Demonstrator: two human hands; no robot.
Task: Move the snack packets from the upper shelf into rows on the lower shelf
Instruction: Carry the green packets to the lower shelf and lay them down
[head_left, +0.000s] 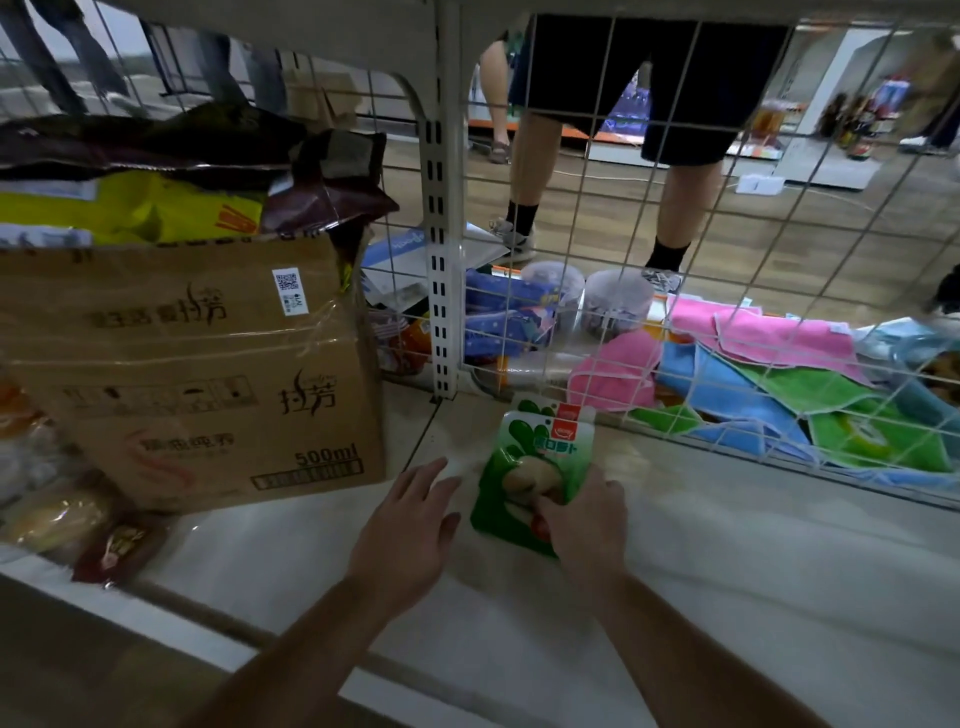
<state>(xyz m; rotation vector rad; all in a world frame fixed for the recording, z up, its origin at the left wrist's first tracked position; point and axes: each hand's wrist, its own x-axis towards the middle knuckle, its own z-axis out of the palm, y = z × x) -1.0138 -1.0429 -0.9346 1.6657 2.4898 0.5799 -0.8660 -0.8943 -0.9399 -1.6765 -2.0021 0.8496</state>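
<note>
A green snack packet (540, 457) lies flat on the white shelf (727, 545), just right of a large cardboard box (197, 374). The right hand (587, 519) pinches the packet's near end, thumb curled on its face. The left hand (405, 525), fingers straight and holding nothing, is spread between box and packet. The packet looks light, soft and glossy, so probably slippery and easy to crush. Its flat sealed edges seem the safest hold. Right of the box, beyond the packet, a wide stretch of shelf gives room for rows. A wire grid (727, 260) closes the back, level with the box's far side.
</note>
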